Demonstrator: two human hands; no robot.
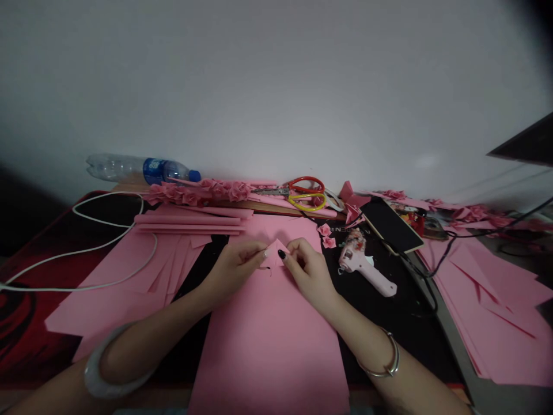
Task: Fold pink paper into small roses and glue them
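A small folded piece of pink paper (pixel 276 249) is held up between both hands. My left hand (pixel 237 268) pinches its left edge between thumb and fingers. On its right side, my right hand (pixel 307 268) grips it with the thumb on top and the fingers curled. Both hands are over a large pink sheet (pixel 276 346) that lies lengthwise in front of me. A small dark mark or scrap shows on the sheet just below the held paper.
Pink sheets lie left (pixel 125 288) and right (pixel 496 311). A glue gun (pixel 367 268), small paper roses (pixel 327 236) and a phone (pixel 391 225) are right of my hands. Scissors (pixel 306 193), rolled paper (pixel 190 225) and a bottle (pixel 142 169) lie behind. A white cable (pixel 78 285) crosses the left.
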